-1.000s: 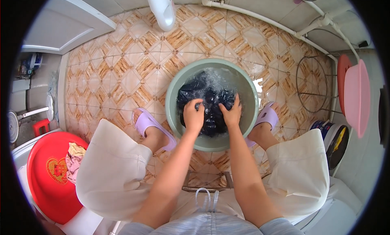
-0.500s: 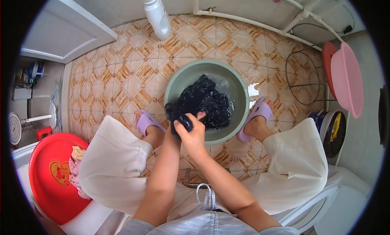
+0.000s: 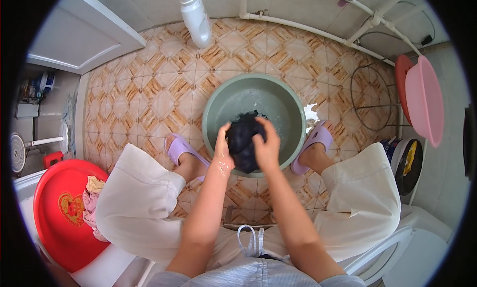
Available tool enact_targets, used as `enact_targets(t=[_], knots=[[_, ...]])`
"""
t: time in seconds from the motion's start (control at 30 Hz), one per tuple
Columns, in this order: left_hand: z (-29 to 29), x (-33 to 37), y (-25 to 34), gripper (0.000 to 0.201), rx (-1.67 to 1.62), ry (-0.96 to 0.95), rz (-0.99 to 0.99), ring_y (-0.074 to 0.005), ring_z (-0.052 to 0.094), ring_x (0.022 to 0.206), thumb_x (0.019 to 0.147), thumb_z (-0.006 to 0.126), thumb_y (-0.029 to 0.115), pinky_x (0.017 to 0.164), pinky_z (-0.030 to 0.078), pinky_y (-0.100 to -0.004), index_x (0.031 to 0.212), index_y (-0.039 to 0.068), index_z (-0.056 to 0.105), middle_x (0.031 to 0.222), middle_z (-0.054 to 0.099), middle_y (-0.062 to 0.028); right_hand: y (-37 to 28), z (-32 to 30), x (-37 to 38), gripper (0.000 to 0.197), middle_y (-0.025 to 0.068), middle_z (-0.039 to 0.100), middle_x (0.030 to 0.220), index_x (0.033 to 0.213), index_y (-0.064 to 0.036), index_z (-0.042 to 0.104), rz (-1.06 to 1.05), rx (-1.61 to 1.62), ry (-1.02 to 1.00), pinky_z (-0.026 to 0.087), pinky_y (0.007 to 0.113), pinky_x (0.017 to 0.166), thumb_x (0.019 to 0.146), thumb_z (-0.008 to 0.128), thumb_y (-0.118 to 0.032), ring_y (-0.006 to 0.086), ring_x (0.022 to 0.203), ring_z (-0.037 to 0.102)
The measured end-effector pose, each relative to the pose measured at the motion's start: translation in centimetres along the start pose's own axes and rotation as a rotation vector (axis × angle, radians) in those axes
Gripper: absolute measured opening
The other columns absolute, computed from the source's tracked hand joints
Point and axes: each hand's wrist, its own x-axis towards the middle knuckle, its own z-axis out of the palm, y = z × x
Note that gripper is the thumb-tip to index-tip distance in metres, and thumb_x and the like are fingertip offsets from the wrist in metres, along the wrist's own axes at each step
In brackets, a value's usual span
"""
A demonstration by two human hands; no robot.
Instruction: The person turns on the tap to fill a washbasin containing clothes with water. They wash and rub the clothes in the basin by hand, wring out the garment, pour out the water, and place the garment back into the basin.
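A bunched wet piece of dark cloth [image 3: 242, 143] is held between my two hands, over the near part of a grey-green basin [image 3: 212, 96]. My left hand [image 3: 222, 145] presses against its left side, with wet suds on the wrist. From the right, my right hand [image 3: 267, 145] wraps round it, fingers curled over the top. What garment the cloth is cannot be made out. Shallow water with some foam shows in the basin beyond it.
The basin stands on patterned tiles between my purple slippers [image 3: 181, 149]. A white bottle [image 3: 196, 21] stands by the far wall. At left is a red basin [image 3: 54, 212] with pink and yellow cloth [image 3: 93, 202]. Pink basin [image 3: 425, 101] and round wire rack [image 3: 370, 98] are at right.
The cloth was partly spread in the basin, with both hands twisting one end at the left. Now it is gathered into a compact bundle, hands apart on either side, nearer the middle.
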Motion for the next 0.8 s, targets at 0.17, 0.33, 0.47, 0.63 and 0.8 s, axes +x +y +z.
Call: enact_targets(t=[0.17,0.33,0.47,0.63,0.8], knots=[[-5.4,4.1,-2.5,0.038,-0.096,-0.360,0.275,-0.0237,0.060,0.090,0.091,0.045,0.039,0.083,0.048,-0.0370,0.104,0.006,0.059,0.096,0.062,-0.0092,-5.1,3.7,-3.1,0.036,0.0107,0.057,0.089,0.098,-0.0112,0.061,-0.085,-0.452,-0.045,0.046,0.038,0.076,0.067,0.070,-0.028,0.0299,0.086,0.056],[-2.0,2.6,-2.6,0.035,0.135,0.070,0.228,-0.0190,0.057,0.094,0.086,0.056,0.029,0.080,0.046,-0.0307,0.107,0.001,0.056,0.104,0.059,-0.0092,0.1,0.7,1.8,0.035,0.0182,0.064,0.084,0.087,-0.0032,0.064,0.151,-0.458,0.037,0.048,0.043,0.067,0.075,0.063,-0.036,0.0366,0.076,0.061],[0.3,1.4,-2.1,0.045,0.209,0.253,0.508,-0.0174,0.054,0.096,0.082,0.062,0.033,0.084,0.042,-0.0287,0.110,-0.001,0.053,0.106,0.057,-0.0072,4.4,-2.3,4.9,0.042,0.0207,0.063,0.092,0.097,-0.0004,0.063,0.289,-0.215,0.271,0.045,0.036,0.077,0.082,0.061,-0.040,0.0332,0.089,0.061],[-4.0,3.8,-0.7,0.046,1.023,0.440,0.609,-0.0269,0.050,0.106,0.079,0.062,0.031,0.091,0.037,-0.0362,0.112,0.000,0.050,0.114,0.052,-0.0194,9.5,-4.3,5.8,0.027,0.0114,0.059,0.099,0.104,-0.0005,0.058,0.298,0.152,0.196,0.042,0.030,0.084,0.085,0.058,-0.019,0.0197,0.091,0.054],[-0.9,2.4,-1.4,0.060,1.584,0.695,0.624,-0.0375,0.024,0.130,0.079,0.058,0.023,0.104,0.025,-0.0429,0.134,0.012,0.036,0.139,0.029,-0.0231,10.3,-1.0,4.0,0.061,0.0151,0.019,0.145,0.137,-0.0270,0.033,0.077,-0.674,-0.165,0.024,0.060,0.099,0.082,0.059,-0.036,0.0399,0.132,0.017]])
